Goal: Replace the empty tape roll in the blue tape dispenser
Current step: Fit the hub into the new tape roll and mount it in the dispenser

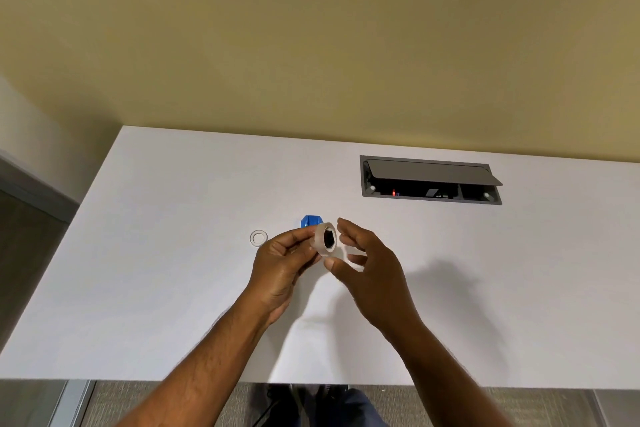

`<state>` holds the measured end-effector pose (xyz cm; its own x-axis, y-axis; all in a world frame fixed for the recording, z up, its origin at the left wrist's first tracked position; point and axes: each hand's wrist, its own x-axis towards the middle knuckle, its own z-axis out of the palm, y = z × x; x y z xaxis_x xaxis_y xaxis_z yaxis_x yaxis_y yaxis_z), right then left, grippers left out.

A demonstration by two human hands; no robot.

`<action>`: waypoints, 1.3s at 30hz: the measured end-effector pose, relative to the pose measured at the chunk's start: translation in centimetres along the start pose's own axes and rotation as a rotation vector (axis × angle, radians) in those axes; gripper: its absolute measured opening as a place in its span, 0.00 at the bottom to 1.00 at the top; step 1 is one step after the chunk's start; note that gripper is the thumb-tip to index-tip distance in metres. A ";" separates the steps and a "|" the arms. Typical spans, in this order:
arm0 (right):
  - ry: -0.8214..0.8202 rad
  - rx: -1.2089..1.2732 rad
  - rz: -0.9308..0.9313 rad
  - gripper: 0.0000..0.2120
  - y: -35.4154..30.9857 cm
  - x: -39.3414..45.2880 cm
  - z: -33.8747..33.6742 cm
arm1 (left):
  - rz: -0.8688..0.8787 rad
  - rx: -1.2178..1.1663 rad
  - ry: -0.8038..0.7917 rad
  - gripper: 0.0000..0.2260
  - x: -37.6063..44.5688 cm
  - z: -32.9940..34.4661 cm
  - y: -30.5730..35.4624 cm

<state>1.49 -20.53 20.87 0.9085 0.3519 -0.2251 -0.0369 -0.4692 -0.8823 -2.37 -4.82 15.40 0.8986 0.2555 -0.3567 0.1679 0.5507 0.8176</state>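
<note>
A full roll of pale tape [325, 239] with a black core inside it is held upright above the white table [156, 270]. My left hand [284, 260] pinches the roll from the left side. My right hand [367, 263] is just to the right of the roll, fingers spread and curved, thumb under the roll's lower edge; whether it touches the roll is unclear. Behind the roll, the blue tape dispenser [311, 220] stands on the table, mostly hidden. The empty clear tape ring [258, 237] lies flat on the table to the left.
A grey cable box [429, 180] with its lid half raised is set into the table at the back right. A yellow wall rises behind the table. The table's near edge runs along the bottom, with carpet and my legs below.
</note>
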 end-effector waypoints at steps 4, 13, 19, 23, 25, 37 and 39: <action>0.132 0.133 0.090 0.13 0.6 0.6 0.1 | 0.056 0.199 0.057 0.12 0.1 -0.4 -0.3; 0.073 0.299 0.201 0.15 1.5 1.8 1.1 | 0.184 0.426 0.124 0.13 -0.2 -0.1 -0.6; 0.063 0.309 0.206 0.17 1.9 1.8 1.2 | 0.197 0.450 0.114 0.13 -0.2 -0.1 -0.6; 0.075 0.288 0.153 0.14 1.8 1.8 1.1 | 0.193 0.451 0.113 0.13 -0.2 -0.2 -0.7; 0.097 0.248 0.114 0.13 1.8 1.8 1.1 | 0.189 0.455 0.112 0.13 -0.1 -0.3 -0.7; 0.145 0.141 0.016 0.14 2.2 1.9 1.3 | 0.246 0.490 0.099 0.12 0.2 -0.3 -0.7; 0.150 0.149 0.008 0.14 2.3 1.9 1.4 | 0.247 0.499 0.089 0.11 0.4 -0.4 -0.7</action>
<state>2.56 -19.84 17.85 0.9593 0.2194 -0.1780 -0.0952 -0.3422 -0.9348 -2.29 -4.77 14.54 0.9014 0.4072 -0.1471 0.1482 0.0289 0.9885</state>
